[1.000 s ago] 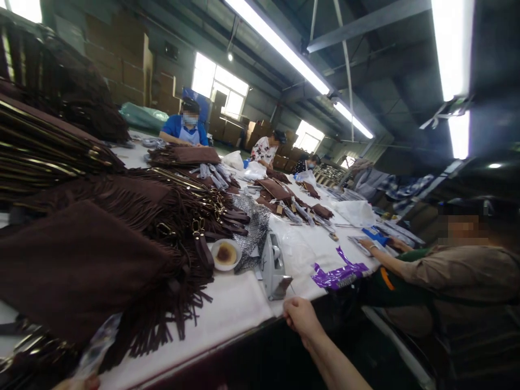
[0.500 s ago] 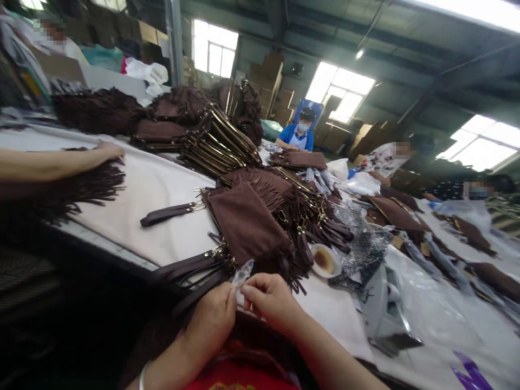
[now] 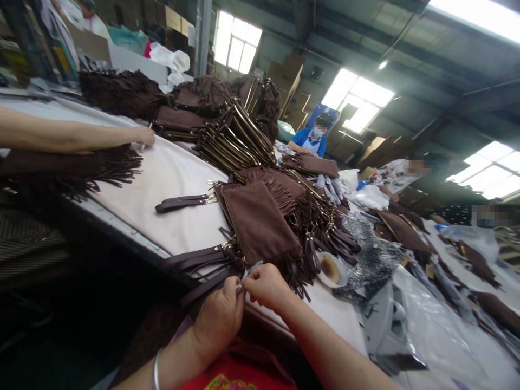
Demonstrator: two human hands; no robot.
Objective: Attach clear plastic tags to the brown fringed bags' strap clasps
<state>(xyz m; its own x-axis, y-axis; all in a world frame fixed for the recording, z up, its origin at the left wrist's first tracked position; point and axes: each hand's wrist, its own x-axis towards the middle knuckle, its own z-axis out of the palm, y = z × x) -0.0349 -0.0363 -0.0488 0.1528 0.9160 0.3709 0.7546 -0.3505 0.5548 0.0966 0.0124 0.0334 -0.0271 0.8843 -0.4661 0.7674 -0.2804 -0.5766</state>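
A thin, clear plastic wrap (image 3: pixel 254 267) is pinched between my two hands, close to my body at the table's edge. My left hand (image 3: pixel 221 309) is closed on its lower end, and the fingertips of my right hand (image 3: pixel 268 287) grip it from the other side. Just beyond them lies a stack of brown suede pouches (image 3: pixel 262 222) with fringe. Dark wrist straps (image 3: pixel 195 259) with gold clasps stick out from the stack's left side, and one clasp sits right behind the plastic. Whatever the wrap covers is hidden by my fingers.
Many gold-zippered pouches (image 3: pixel 235 141) are piled behind the stack. A white bowl (image 3: pixel 331 269) with brown residue stands to the right, beside silvery speckled material (image 3: pixel 371 254) and a white box-like holder (image 3: pixel 390 325). At left, a co-worker's arm (image 3: pixel 81 130) reaches over a fringed pouch. Other people sit farther back.
The view has shifted, so the table appears farther right. My hands have drawn tighter around the plastic, hiding more of it. The co-worker's hand at left has reached farther over the table.
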